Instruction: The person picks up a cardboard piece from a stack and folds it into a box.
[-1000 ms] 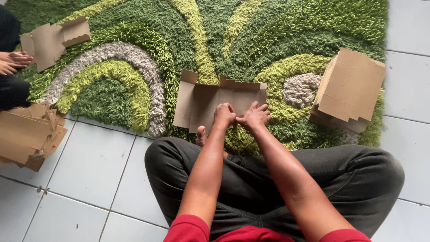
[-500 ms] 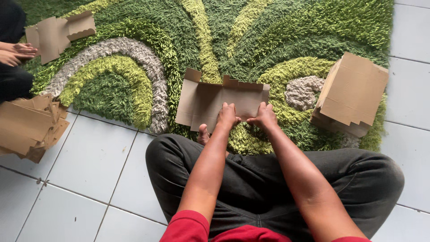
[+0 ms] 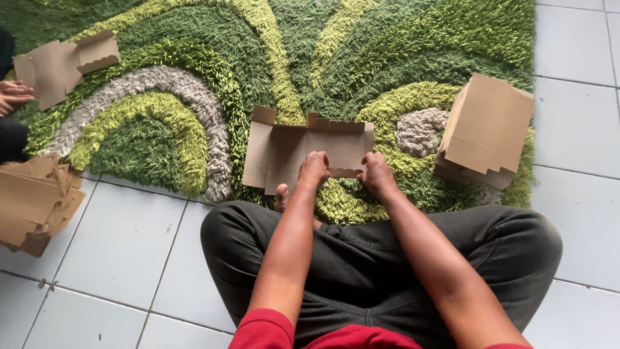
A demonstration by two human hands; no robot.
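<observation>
Both hands have drawn slightly apart since the earlier frames, when they sat nearly touching at the near edge of the flat cardboard box blank [image 3: 303, 152]. Now the left hand [image 3: 314, 169] and the right hand [image 3: 376, 174] each pinch that lower edge, fingers curled shut on the card, with a small gap of cardboard showing between them. That unfolded blank lies on the green shaggy rug [image 3: 194, 84], just in front of the person's crossed legs in dark trousers [image 3: 361, 258], its flaps spread to the left and along the top. To the right, a stack of folded cardboard boxes [image 3: 485, 132] rests on the rug's edge, well apart from the hands. At the far left, a pile of cardboard blanks [image 3: 35, 203] sits on the tiled floor [image 3: 123, 245], and another flat blank [image 3: 64, 64] lies on the rug beside another person's hand [image 3: 14, 95].
</observation>
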